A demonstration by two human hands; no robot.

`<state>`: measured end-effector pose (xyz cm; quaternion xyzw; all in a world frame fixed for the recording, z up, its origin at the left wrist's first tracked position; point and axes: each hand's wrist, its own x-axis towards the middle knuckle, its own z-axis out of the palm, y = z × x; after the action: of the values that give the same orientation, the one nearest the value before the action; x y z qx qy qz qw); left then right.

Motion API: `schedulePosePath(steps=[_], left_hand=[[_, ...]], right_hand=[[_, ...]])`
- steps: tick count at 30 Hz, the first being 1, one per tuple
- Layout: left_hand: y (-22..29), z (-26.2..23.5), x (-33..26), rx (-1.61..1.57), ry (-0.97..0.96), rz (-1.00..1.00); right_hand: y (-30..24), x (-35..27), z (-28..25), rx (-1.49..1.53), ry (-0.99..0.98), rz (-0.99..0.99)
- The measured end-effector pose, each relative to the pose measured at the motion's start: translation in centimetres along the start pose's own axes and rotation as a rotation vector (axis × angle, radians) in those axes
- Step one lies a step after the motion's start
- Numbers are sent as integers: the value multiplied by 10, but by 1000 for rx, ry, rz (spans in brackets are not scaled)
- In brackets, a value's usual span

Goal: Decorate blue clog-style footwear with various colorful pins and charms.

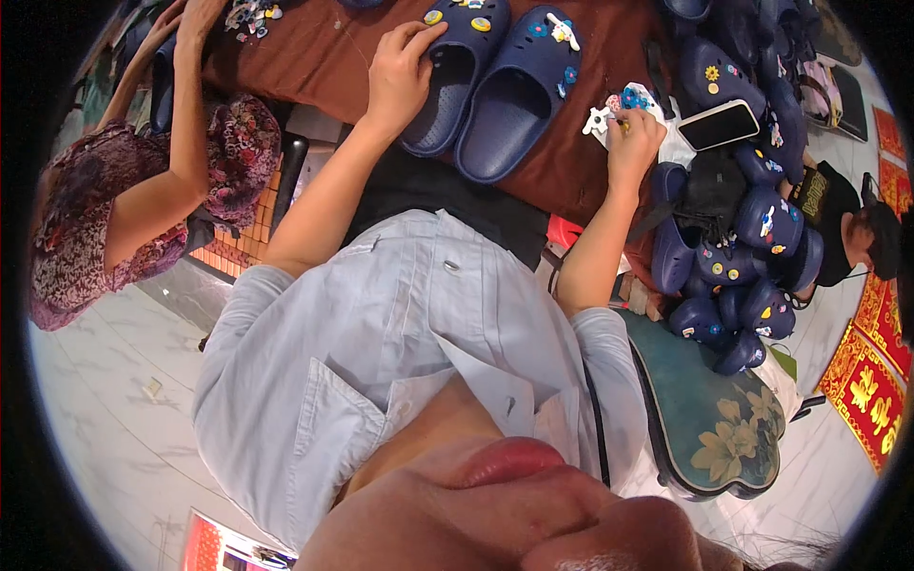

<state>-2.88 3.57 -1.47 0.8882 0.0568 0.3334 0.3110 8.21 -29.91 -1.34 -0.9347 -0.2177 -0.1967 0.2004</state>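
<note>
Two navy clogs stand side by side before me on a brown cloth, the left clog (440,100) and the right clog (509,109), toes pointing away. Yellow round charms sit on the left one; a white figure charm (563,31) and blue flower charms decorate the right one. My left hand (398,81) grips the left clog's upper at its left edge, fingertips near a yellow charm. Over a small heap of loose shoe charms (636,97) on white wrapping, my right hand (635,143) has its fingers pinched together. What lies between those fingertips is too small to make out.
A phone (719,126) lies right of the charms. Many decorated navy clogs (767,221) are piled at the right, above a green flowered stool seat (709,409). A co-worker's arm (190,124) reaches to the table at the left, near more loose charms (255,17).
</note>
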Motion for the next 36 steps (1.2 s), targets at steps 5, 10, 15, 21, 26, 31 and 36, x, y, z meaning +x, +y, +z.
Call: schedulePosePath(steps=[5,10,15,21,26,31,36], left_hand=[[2,-3,1,-14,0,-7],[2,-1,0,-33,-4,-24],[1,0,-2,-41,7,-29],[0,2,-3,-63,49,-50],[0,2,-7,-123,85,-171],[2,5,-6,-195,75,-302],[-3,7,-10,-201,65,-298]], right_hand=[[1,-2,-2,41,-15,-40],[1,-2,-2,-62,-50,-117],[-17,11,-9,101,102,0],[-76,38,-6,541,67,78],[-113,63,5,629,-10,36],[-127,82,15,556,-76,-204],[-127,87,21,488,-214,-306]])
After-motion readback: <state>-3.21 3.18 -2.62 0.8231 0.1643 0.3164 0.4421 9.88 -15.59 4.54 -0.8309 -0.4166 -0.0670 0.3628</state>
